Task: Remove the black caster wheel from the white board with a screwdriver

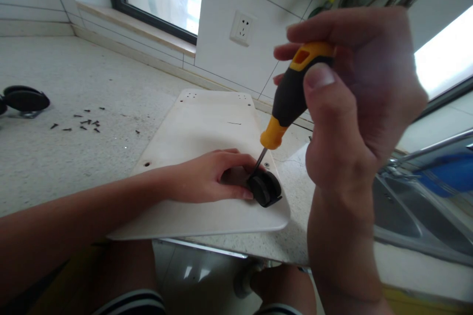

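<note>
Where screwdriver (pixel 291 93) tip hides, left hand (pixel 207 177), caster (pixel 265 188)

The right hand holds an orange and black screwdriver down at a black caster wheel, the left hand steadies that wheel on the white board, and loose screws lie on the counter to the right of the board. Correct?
One detail is off. In the head view the loose screws lie on the counter to the left of the white board, not the right. The right hand does hold the screwdriver, and the left hand does steady the caster wheel.

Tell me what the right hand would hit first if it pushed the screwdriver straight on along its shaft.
Probably the black caster wheel on the white board: the right hand angles the screwdriver down-left, tip at the wheel's mount beside the left hand.
</note>
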`<action>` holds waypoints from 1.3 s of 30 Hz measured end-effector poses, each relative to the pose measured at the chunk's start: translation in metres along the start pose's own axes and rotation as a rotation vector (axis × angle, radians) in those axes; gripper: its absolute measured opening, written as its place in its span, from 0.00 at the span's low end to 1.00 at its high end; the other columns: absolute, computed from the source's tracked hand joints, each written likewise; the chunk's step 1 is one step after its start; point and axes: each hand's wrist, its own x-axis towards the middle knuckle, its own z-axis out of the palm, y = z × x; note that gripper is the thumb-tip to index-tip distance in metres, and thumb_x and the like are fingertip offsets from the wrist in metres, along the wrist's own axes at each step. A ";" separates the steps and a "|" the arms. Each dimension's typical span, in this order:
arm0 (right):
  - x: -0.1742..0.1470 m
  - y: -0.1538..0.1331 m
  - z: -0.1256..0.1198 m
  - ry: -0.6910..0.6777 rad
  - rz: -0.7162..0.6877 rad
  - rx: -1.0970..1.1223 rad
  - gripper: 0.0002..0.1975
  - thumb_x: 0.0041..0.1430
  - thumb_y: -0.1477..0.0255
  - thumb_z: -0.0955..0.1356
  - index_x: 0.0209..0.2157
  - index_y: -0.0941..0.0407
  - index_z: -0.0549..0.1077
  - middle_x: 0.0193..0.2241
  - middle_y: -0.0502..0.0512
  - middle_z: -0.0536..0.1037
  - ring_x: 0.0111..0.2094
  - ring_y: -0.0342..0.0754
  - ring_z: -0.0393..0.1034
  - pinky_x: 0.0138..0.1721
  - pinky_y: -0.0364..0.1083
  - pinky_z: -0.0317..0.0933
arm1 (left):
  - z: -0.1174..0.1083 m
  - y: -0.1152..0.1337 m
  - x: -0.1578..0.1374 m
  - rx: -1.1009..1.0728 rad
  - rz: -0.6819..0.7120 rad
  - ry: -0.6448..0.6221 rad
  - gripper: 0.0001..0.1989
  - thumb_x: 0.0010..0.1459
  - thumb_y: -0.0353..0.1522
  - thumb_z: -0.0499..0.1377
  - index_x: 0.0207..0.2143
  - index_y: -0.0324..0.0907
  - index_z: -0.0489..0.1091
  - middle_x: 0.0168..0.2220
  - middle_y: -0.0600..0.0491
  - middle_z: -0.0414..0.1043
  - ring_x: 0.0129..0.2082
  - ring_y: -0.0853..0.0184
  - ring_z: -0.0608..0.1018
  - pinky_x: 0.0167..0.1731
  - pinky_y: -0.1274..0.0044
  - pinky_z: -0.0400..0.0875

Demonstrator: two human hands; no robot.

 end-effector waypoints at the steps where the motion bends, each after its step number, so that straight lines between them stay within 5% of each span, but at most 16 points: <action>1: 0.000 -0.001 0.000 -0.004 0.007 -0.050 0.14 0.66 0.71 0.70 0.50 0.57 0.84 0.47 0.58 0.81 0.47 0.54 0.75 0.38 0.51 0.67 | 0.001 0.001 0.000 -0.064 -0.013 -0.004 0.28 0.65 0.37 0.72 0.66 0.49 0.75 0.56 0.49 0.82 0.56 0.55 0.83 0.58 0.65 0.74; 3: 0.001 -0.004 0.000 0.004 -0.006 -0.109 0.13 0.66 0.67 0.73 0.49 0.57 0.84 0.46 0.57 0.83 0.44 0.51 0.73 0.35 0.50 0.64 | 0.004 0.005 0.001 -0.192 -0.045 -0.019 0.33 0.64 0.35 0.72 0.70 0.50 0.71 0.59 0.50 0.82 0.58 0.56 0.83 0.61 0.65 0.74; 7: 0.000 -0.009 0.001 0.029 0.053 0.004 0.12 0.67 0.73 0.69 0.49 0.50 0.82 0.49 0.51 0.80 0.42 0.48 0.75 0.38 0.49 0.70 | 0.012 0.012 0.003 -0.352 -0.143 0.017 0.22 0.63 0.33 0.72 0.59 0.45 0.77 0.51 0.52 0.85 0.52 0.58 0.85 0.57 0.67 0.75; 15: -0.001 -0.013 -0.005 -0.073 0.103 -0.079 0.08 0.70 0.75 0.69 0.48 0.50 0.76 0.53 0.50 0.79 0.46 0.46 0.77 0.41 0.46 0.72 | 0.022 0.016 0.003 -0.312 -0.219 0.153 0.18 0.59 0.32 0.74 0.52 0.46 0.81 0.42 0.57 0.85 0.41 0.62 0.83 0.42 0.72 0.74; 22: -0.001 -0.016 -0.007 -0.056 0.093 -0.087 0.05 0.69 0.72 0.69 0.45 0.51 0.75 0.47 0.51 0.78 0.45 0.48 0.73 0.38 0.48 0.68 | 0.025 0.016 0.004 -0.368 -0.210 0.193 0.16 0.56 0.29 0.75 0.48 0.44 0.81 0.42 0.57 0.87 0.45 0.61 0.86 0.50 0.71 0.79; 27: -0.001 -0.018 -0.011 -0.160 0.174 -0.023 0.12 0.72 0.78 0.61 0.49 0.51 0.72 0.54 0.51 0.76 0.56 0.43 0.75 0.66 0.45 0.68 | 0.024 0.016 0.003 -0.349 -0.220 0.192 0.17 0.58 0.30 0.75 0.50 0.45 0.81 0.45 0.56 0.88 0.48 0.60 0.87 0.52 0.70 0.81; 31: 0.000 -0.010 -0.015 -0.165 0.155 -0.166 0.07 0.71 0.68 0.70 0.49 0.46 0.74 0.52 0.45 0.80 0.51 0.45 0.76 0.61 0.43 0.71 | 0.023 0.016 0.004 -0.257 -0.240 0.202 0.18 0.57 0.32 0.76 0.50 0.45 0.81 0.47 0.54 0.88 0.49 0.57 0.87 0.54 0.68 0.81; 35: -0.001 -0.015 -0.018 -0.245 0.078 -0.075 0.15 0.75 0.74 0.61 0.54 0.49 0.74 0.59 0.51 0.76 0.61 0.44 0.74 0.66 0.43 0.68 | 0.023 0.020 0.005 -0.270 -0.245 0.191 0.17 0.58 0.33 0.75 0.50 0.43 0.81 0.47 0.52 0.88 0.50 0.55 0.87 0.56 0.66 0.82; 39: -0.002 -0.031 -0.017 -0.166 0.222 -0.191 0.13 0.77 0.64 0.63 0.57 0.46 0.74 0.56 0.52 0.78 0.54 0.48 0.74 0.63 0.48 0.71 | 0.023 0.023 0.005 -0.232 -0.258 0.190 0.16 0.58 0.34 0.75 0.49 0.44 0.81 0.47 0.52 0.88 0.51 0.54 0.87 0.57 0.65 0.82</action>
